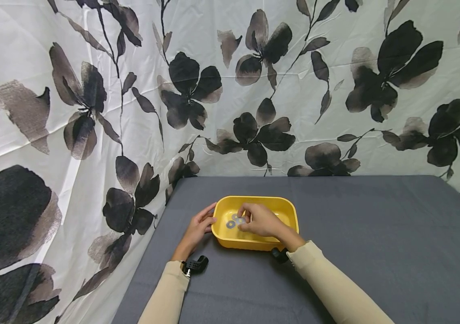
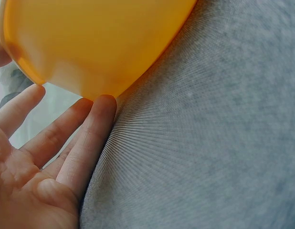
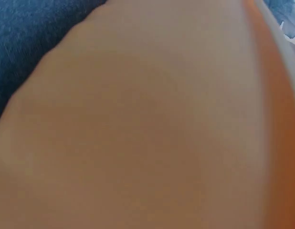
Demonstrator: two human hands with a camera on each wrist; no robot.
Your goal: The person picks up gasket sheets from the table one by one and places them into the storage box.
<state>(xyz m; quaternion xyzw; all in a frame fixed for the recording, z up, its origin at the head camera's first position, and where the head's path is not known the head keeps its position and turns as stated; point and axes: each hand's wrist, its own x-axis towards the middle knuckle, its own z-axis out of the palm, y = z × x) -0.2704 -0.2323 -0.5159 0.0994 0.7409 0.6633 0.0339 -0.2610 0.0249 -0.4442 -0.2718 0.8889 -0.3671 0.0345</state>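
A yellow plastic bin (image 1: 256, 244) with rounded corners stands on the grey cloth. Several flat grey washers (image 1: 230, 224) lie towards its left end. My left hand (image 1: 196, 231) is at the bin's left end, its fairly straight fingers (image 2: 83, 152) touching the outer wall in the left wrist view. My right hand (image 1: 262, 220) reaches over the bin, with curled thumb and forefinger on either side of a washer; I cannot tell whether they pinch it. Blurred skin fills most of the right wrist view, so the right fingertips are hidden there.
Grey cloth (image 1: 367, 252) covers the table under the bin. Behind and to the left hangs a white curtain (image 1: 221, 148) with dark flowers. A black wrist camera (image 1: 197, 264) sits at the left wrist, another (image 1: 280, 255) at the right, close to the bin's front wall.
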